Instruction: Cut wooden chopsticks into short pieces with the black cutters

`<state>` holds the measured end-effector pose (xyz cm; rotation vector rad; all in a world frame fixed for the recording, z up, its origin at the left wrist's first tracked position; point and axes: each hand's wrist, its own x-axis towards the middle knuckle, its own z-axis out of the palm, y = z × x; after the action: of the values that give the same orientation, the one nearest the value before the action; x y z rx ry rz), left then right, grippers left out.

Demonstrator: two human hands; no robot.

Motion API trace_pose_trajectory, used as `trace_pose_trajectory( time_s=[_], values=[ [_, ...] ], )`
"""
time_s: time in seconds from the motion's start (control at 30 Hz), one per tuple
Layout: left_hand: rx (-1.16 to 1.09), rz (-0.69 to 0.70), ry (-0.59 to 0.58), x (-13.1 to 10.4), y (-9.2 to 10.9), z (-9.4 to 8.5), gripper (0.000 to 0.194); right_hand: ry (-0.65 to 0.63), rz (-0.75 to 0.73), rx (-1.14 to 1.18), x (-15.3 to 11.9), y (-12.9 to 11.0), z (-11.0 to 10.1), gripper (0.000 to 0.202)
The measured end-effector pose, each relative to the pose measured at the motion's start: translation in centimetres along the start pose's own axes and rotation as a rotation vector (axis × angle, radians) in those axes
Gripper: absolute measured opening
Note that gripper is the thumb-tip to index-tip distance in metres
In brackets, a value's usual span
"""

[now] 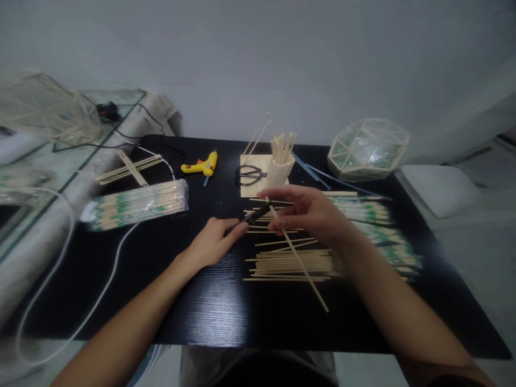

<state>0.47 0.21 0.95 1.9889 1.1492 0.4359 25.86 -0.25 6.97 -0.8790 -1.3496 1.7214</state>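
My left hand (217, 236) is closed round a slim black tool (257, 215), shaped like a marker or cutter; its exact kind is unclear. Between the thumb and fingers of my right hand (300, 212) is a thin wooden chopstick (304, 269), slanting down toward the table's front. Its upper end meets the tip of the black tool. Beneath and beside my right hand, loose chopsticks (290, 262) lie in a row. Behind the hands, a wooden holder (278, 172) with several upright sticks stands on a pale wooden board (248, 189), next to black-handled scissors (250, 174).
A yellow glue gun (205, 165) lies at the back left, near crossed sticks (131, 167) and a wrapped chopstick pack (139, 204). More packs (387, 242) are at right, below a geometric stick frame (368, 150). A white cable (115, 269) loops across the table's left side.
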Motion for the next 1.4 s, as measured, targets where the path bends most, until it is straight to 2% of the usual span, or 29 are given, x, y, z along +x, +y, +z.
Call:
trace_pose_trajectory(
  time_s=[0.1,0.17,0.3,0.4,0.5,0.6,0.73,0.87,1.07,1.17,1.3,1.4],
  values=[
    [0.020,-0.011,0.038,0.0,-0.1,0.1,0.055,0.151,-0.025,-0.083,-0.1,0.0,-1.2,0.050],
    [0.031,-0.009,0.056,0.1,-0.2,0.2,0.054,0.313,-0.019,-0.135,-0.4,-0.2,-3.1,0.051],
    [0.052,0.002,0.063,0.2,-0.3,0.3,0.053,0.712,-0.056,-0.185,-2.4,-1.3,-9.1,0.046],
    [0.065,0.001,0.059,0.2,-0.2,0.4,0.054,0.939,-0.098,-0.152,-4.2,-2.2,-13.9,0.035],
    [0.072,0.004,0.067,0.2,-0.2,0.5,0.054,1.040,-0.154,-0.174,-5.3,-2.8,-16.9,0.035],
    [0.080,-0.001,0.073,0.2,-0.3,0.4,0.054,1.041,-0.182,-0.254,-5.5,-3.0,-17.7,0.037],
    [0.055,-0.034,0.113,0.3,-0.4,0.3,0.056,1.055,-0.188,-0.370,-5.2,-2.9,-16.1,0.035],
    [-0.021,-0.058,0.179,0.2,-0.7,0.3,0.057,0.980,-0.188,-0.471,-4.8,-2.1,-12.1,0.035],
    [-0.175,-0.086,0.220,0.3,-1.3,0.5,0.060,0.604,-0.195,-0.392,-3.4,-1.1,-3.3,0.035],
    [-0.288,-0.096,0.236,0.4,-1.5,0.7,0.061,0.436,-0.173,-0.379,-2.4,-0.5,0.0,0.038],
    [-0.397,-0.069,0.259,0.2,-1.3,0.8,0.060,0.348,-0.224,-0.460,-1.2,0.6,2.3,0.018],
    [-0.352,-0.013,0.290,-0.1,-1.1,0.7,0.056,0.315,-0.224,-0.411,-0.7,1.3,2.9,0.017]
  ],
)
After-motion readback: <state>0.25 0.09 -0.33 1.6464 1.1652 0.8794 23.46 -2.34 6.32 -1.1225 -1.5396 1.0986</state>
